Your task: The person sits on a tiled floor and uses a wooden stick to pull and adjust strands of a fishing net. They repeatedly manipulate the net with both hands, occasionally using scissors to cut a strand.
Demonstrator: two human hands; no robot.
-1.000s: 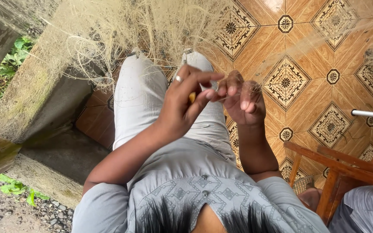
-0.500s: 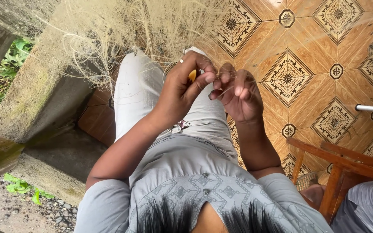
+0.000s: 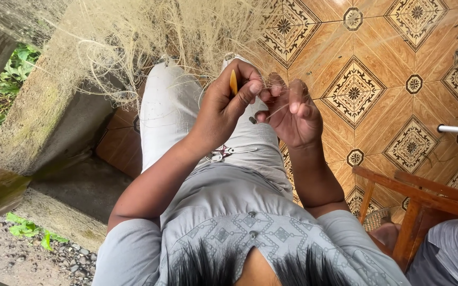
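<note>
The left hand (image 3: 223,108) is closed around a small yellow needle (image 3: 233,82), pinching it between thumb and fingers so that only its upper part shows above the knuckles. The needle stands nearly upright in the view, its long axis running from the hand toward the pale fishing net (image 3: 149,42) that hangs above both hands, with the pointed end aimed up at the net. The right hand (image 3: 292,108) is just beside the left, fingertips almost meeting it, its fingers curled and pinching a thin pale thread (image 3: 278,110) that runs between the two hands. Both hands hover over the person's lap in light grey trousers (image 3: 168,114). Below the left hand a small pair of scissors (image 3: 223,153) lies on the lap. Well off to the right of the right hand stands a wooden chair (image 3: 425,198) on the patterned tile floor (image 3: 367,63).
</note>
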